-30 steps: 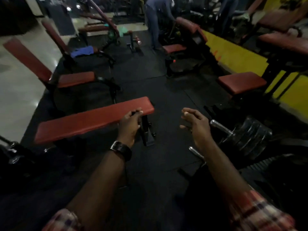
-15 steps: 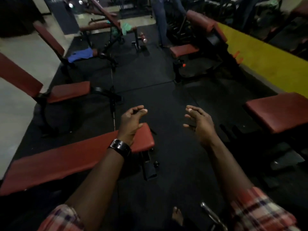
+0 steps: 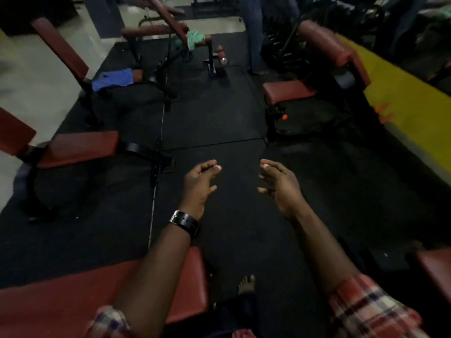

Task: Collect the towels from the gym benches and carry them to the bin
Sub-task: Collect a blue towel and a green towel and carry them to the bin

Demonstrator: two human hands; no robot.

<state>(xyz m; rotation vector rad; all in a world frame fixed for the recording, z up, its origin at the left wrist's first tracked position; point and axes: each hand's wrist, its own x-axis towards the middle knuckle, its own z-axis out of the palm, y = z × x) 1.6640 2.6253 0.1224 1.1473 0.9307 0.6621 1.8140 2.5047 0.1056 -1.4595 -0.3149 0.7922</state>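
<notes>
A blue towel (image 3: 112, 79) lies on the seat of an incline bench (image 3: 61, 48) at the far left. Further back, a green towel (image 3: 194, 38) is draped over another red bench (image 3: 156, 29). My left hand (image 3: 199, 186), with a black watch on the wrist, is held out over the dark floor, fingers curled and apart, empty. To its right my right hand (image 3: 280, 186) hangs open and holds nothing. Both towels are well ahead of my hands. No bin is in sight.
A flat red bench (image 3: 61, 303) passes under my left arm. Another incline bench (image 3: 80, 146) stands at left, a red seat (image 3: 288, 91) at right, beside a yellow wall (image 3: 410, 111). A person's legs (image 3: 253, 35) stand at the back. Black rubber floor (image 3: 214, 113) runs between the benches.
The view has moved forward along the aisle: the flat bench slid down under my left arm and the towels came closer. Both hands stayed out in front, empty.
</notes>
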